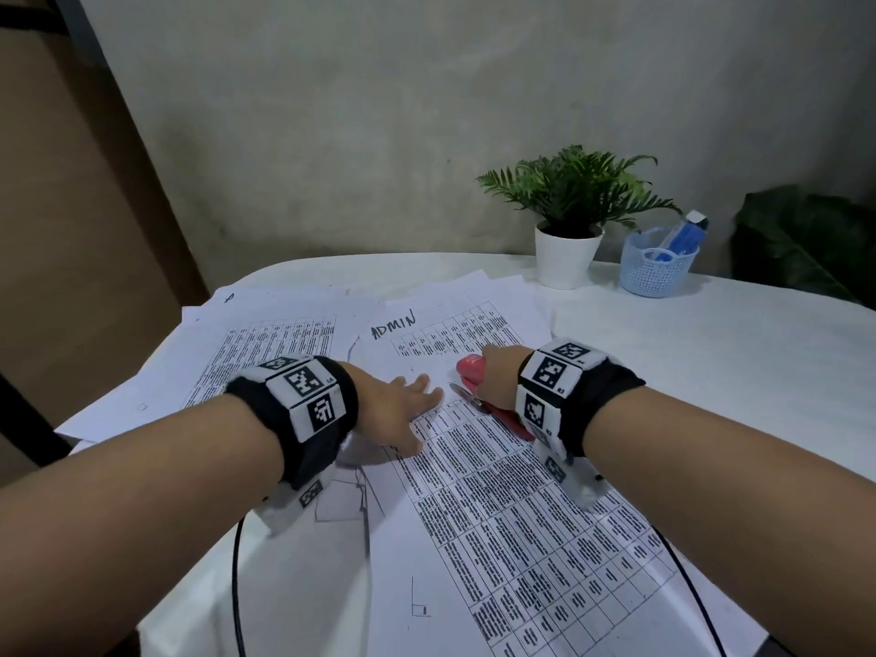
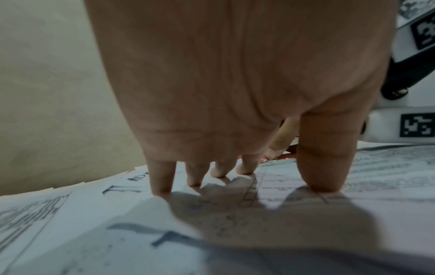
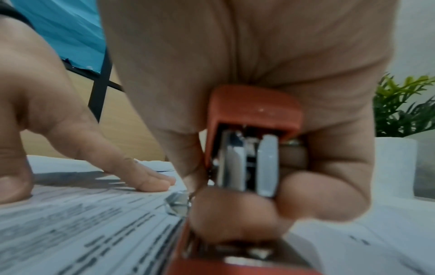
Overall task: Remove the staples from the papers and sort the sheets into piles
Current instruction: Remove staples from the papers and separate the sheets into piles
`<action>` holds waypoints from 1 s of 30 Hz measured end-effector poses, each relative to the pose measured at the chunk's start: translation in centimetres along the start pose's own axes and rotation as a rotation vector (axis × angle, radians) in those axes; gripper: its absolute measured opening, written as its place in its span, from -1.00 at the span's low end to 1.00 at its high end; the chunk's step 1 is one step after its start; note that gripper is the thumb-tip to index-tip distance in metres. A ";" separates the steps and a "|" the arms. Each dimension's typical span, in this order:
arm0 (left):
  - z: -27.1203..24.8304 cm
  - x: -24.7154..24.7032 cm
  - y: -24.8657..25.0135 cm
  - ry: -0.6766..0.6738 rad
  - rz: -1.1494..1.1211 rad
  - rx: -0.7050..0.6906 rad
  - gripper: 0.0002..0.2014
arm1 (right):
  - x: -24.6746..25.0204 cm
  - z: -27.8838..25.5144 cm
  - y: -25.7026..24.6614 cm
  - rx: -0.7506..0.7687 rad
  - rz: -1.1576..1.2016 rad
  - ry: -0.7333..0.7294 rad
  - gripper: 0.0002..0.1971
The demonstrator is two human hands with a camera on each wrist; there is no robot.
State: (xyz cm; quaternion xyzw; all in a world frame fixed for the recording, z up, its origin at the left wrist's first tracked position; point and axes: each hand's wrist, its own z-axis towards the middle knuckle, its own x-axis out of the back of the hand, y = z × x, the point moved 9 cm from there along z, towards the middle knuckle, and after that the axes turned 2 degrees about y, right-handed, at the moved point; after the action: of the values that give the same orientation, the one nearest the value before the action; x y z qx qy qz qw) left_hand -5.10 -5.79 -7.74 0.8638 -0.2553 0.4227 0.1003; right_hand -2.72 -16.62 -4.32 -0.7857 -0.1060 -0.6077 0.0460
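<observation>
A printed table sheet (image 1: pixel 521 523) lies nearest me on the white table. My left hand (image 1: pixel 403 410) presses flat on its top left corner with straight fingers (image 2: pixel 162 178). Just to the right, my right hand (image 1: pixel 497 372) grips a red stapler (image 1: pixel 469 372) whose metal end (image 3: pixel 179 203) touches the paper. The stapler (image 3: pixel 252 130) fills the right wrist view, fingers curled round it. Behind lies a sheet marked ADMIN (image 1: pixel 455 324), and another stack (image 1: pixel 265 343) spreads to the left. No staple is visible.
A potted fern (image 1: pixel 569 220) and a pale blue basket (image 1: pixel 656 267) holding blue items stand at the back right. The table edge (image 1: pixel 156 623) falls away at the near left. Black cables (image 1: pixel 237 585) trail from both wrist bands.
</observation>
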 end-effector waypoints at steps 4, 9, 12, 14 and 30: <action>-0.4 0.2 -0.1 -0.010 0.020 -0.014 -0.23 | -0.1 0.7 -1.4 0.039 -0.123 -0.029 -0.66; -0.3 0.6 -0.3 -0.035 0.047 -0.015 -0.18 | -0.1 1.1 -1.7 0.020 -0.153 -0.026 -0.64; -0.2 0.9 -0.2 -0.031 0.084 -0.007 -0.17 | 0.4 0.8 -1.1 0.002 -0.064 0.023 -0.62; -0.2 1.1 -0.1 -0.024 0.100 -0.001 -0.18 | 0.6 0.5 -0.7 -0.002 -0.021 0.044 -0.62; -0.2 1.4 -0.1 -0.023 0.092 0.005 -0.18 | 1.7 1.5 -2.7 0.082 -0.159 0.035 -0.61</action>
State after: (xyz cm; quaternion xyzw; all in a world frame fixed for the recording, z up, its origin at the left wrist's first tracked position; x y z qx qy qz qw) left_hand -4.47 -6.18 -6.48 0.8562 -0.2947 0.4176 0.0755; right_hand -1.54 -13.49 -3.16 -0.7615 -0.1918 -0.6184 0.0315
